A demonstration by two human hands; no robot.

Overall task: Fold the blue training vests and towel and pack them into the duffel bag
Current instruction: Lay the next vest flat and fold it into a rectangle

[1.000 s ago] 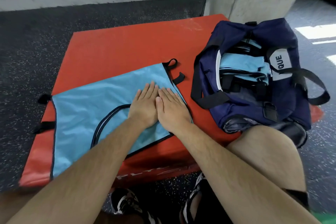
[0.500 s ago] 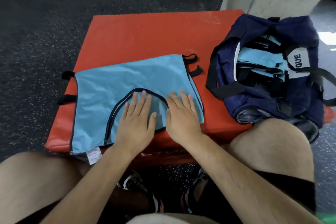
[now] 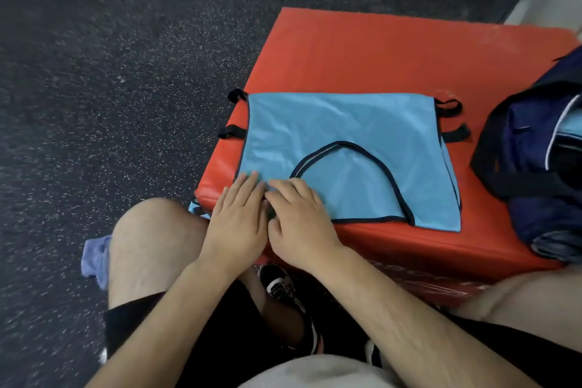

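Observation:
A light blue training vest (image 3: 340, 135) with dark trim and black side straps lies flat on the red padded box (image 3: 378, 50). My left hand (image 3: 236, 214) rests palm down on the vest's near left corner, fingers straight. Right beside it, touching it, my right hand (image 3: 299, 217) presses the vest with its fingers slightly bent. The navy duffel bag (image 3: 529, 161) stands on the right end of the box, half cut off by the frame, its opening partly visible. A bluish-purple cloth (image 3: 96, 258) lies on the floor behind my left knee.
Dark speckled rubber flooring (image 3: 110, 72) surrounds the box. A pale wall base runs along the top of the view. My bare knees and black sneakers (image 3: 283, 290) sit close against the box's near side.
Both hands have slid from the vest's right and middle over to its near left corner. My view has swung left, pushing the duffel bag to the frame's right edge.

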